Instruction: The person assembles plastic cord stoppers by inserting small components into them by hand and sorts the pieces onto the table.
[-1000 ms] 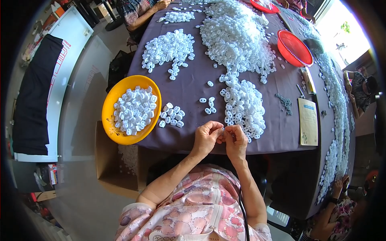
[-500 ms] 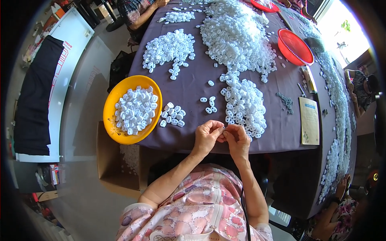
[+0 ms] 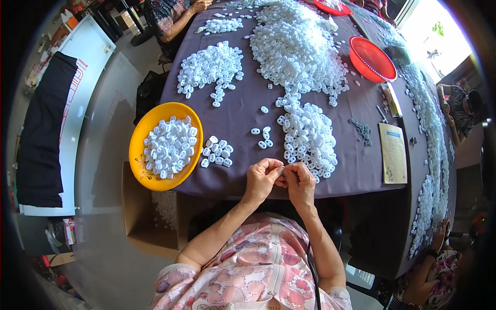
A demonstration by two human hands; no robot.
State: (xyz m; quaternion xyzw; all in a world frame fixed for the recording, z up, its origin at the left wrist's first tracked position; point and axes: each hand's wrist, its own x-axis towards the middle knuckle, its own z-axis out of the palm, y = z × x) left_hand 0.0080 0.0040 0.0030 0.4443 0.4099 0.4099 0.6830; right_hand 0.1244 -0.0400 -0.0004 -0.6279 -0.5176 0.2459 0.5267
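My left hand (image 3: 261,178) and right hand (image 3: 301,183) meet at the table's near edge, fingertips pinched together. Whatever small thing they grip is hidden by the fingers. Just beyond my right hand spreads a pile of small white oval plastic pieces with two holes (image 3: 310,135). Several loose white pieces (image 3: 265,136) lie ahead of my left hand. Farther left, a small group of white pieces (image 3: 217,152) sits beside a yellow bowl (image 3: 136,142), which holds a heap of similar white pieces (image 3: 170,147).
Larger white heaps (image 3: 294,46) cover the far table. To the right are a red basket (image 3: 372,59), small grey pieces (image 3: 360,130) and a tan envelope (image 3: 393,155). A cardboard box (image 3: 150,243) stands below the bowl. Other people sit around the tables.
The whole view has shifted slightly, so the table things appear a little farther left. My hands stay pinched together at the table edge, and the piles look the same.
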